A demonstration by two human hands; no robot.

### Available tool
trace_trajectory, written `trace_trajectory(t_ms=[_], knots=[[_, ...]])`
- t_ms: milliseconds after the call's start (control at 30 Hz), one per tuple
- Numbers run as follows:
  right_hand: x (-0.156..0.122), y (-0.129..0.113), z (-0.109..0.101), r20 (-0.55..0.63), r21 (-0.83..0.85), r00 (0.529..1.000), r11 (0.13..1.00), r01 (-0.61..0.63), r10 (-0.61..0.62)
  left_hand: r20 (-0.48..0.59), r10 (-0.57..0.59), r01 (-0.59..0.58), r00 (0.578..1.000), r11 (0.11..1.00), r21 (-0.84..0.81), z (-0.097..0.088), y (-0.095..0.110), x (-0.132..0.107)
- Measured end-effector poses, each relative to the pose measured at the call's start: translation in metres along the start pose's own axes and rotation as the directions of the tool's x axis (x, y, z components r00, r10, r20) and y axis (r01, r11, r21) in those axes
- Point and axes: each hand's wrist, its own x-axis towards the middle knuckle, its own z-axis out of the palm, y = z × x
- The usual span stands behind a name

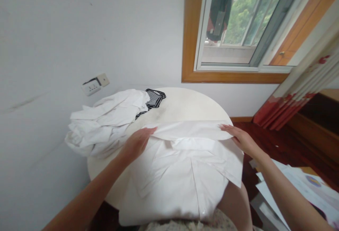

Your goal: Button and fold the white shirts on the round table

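Observation:
A white shirt [174, 167] lies spread on the round cream table [190, 105], its lower part hanging over the near edge. A folded band of the shirt runs across its far end. My left hand [136, 143] rests flat on the left end of that band, fingers stretched out. At the right end of the band lies my right hand [239, 137], fingers straight and pressed on the cloth at the table's right edge.
A heap of white clothes [106, 121] sits on the table's left side with a black-and-white striped garment [155, 98] behind it. A wall socket [94, 84] is on the left wall. A window [238, 26] is beyond, a curtain [299, 93] and papers [293, 185] on the right.

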Motion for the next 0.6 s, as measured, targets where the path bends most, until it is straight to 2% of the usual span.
trace_trajectory(t_ms=[67, 133, 267, 367, 467, 533, 600], knots=[[-0.007, -0.009, -0.012, 0.024, 0.022, 1.0, 1.0, -0.003, 0.003, 0.008, -0.001, 0.002, 1.0, 1.0, -0.019, -0.014, 0.001, -0.006], [-0.016, -0.017, -0.017, 0.085, 0.039, 0.996, 0.999, 0.005, -0.008, 0.073, 0.036, -0.032, 0.997, 0.998, -0.056, -0.021, 0.005, -0.018], [-0.038, -0.026, -0.005, 0.22, 0.066, 0.975, 0.998, -0.024, 0.009, 0.225, 0.109, -0.08, 0.968, 0.988, -0.134, -0.013, 0.02, -0.051], [-0.05, -0.028, 0.001, 0.298, 0.087, 0.954, 0.995, -0.044, 0.016, 0.266, 0.131, -0.084, 0.955, 0.98, -0.179, -0.008, 0.029, -0.066], [-0.044, -0.033, -0.009, 0.345, 0.102, 0.939, 0.994, -0.044, 0.007, 0.285, 0.166, -0.107, 0.944, 0.971, -0.213, -0.018, 0.031, -0.058], [-0.026, -0.041, -0.016, 0.346, 0.099, 0.938, 0.994, -0.054, 0.016, 0.26, 0.182, -0.123, 0.948, 0.966, -0.227, -0.025, 0.031, -0.039], [0.001, -0.054, -0.015, 0.304, 0.063, 0.952, 0.997, -0.054, 0.032, 0.206, 0.175, -0.129, 0.963, 0.967, -0.218, -0.025, 0.033, -0.012]])
